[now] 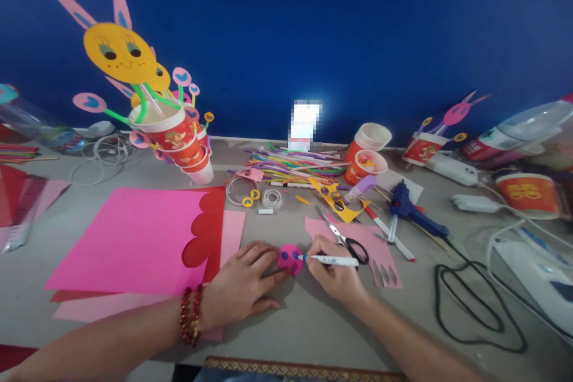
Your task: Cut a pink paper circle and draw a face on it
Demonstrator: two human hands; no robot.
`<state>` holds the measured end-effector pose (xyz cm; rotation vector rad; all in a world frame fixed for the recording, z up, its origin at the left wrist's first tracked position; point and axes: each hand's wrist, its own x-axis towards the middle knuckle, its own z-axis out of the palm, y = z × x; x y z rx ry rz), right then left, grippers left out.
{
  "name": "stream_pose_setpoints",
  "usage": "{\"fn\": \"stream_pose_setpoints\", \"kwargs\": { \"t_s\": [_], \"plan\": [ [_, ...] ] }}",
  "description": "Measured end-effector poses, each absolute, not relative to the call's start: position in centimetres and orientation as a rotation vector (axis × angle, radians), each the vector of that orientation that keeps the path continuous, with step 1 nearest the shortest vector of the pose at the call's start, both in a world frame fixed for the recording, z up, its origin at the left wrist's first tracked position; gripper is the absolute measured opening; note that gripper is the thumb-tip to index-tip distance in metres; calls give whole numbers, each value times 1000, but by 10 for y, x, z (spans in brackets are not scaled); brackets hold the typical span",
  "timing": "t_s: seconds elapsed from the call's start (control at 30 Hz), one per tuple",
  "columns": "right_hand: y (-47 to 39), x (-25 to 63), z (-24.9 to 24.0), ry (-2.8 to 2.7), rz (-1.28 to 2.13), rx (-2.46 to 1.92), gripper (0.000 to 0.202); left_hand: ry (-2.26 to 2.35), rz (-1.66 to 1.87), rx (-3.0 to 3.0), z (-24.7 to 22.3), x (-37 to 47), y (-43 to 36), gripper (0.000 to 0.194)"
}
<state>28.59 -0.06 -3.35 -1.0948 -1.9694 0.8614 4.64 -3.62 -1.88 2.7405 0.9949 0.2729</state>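
A small pink paper circle [290, 258] with two blue spots lies flat on the grey table [286, 334]. My left hand [245, 280] rests flat with fingers stretched out, the fingertips on the circle's left edge. In my right hand [332, 271] is a white acrylic marker [336, 261], its blue tip at the right-hand blue spot. Just beyond that hand lie black-handled scissors [353, 246] on a cut pale pink sheet [385, 250]. To the left, bright pink paper [129, 239] overlaps red paper with a scalloped edge [197, 248].
Decorated paper cups [170, 131] with a yellow rabbit face stand at the back left. Coloured pipe cleaners [290, 164] and a tape roll [271, 198] lie mid-table. At right are a blue glue gun [414, 212], its looped black cord [474, 310] and a white power strip [537, 280].
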Motion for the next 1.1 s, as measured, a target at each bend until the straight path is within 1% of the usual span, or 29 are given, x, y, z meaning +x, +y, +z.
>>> {"fn": "stream_pose_setpoints", "kwargs": {
  "t_s": [0.5, 0.67, 1.1],
  "plan": [
    [-1, 286, -34, -1967, 863, -1091, 16, 1002, 281, 2743, -19, 47, -36, 52],
    [0, 285, -33, -1946, 874, -1107, 16, 1006, 296, 2760, -20, 47, -36, 56],
    [0, 286, -33, -1974, 862, -1109, 15, 1007, 288, 2759, -19, 47, -36, 52]
  ]
}}
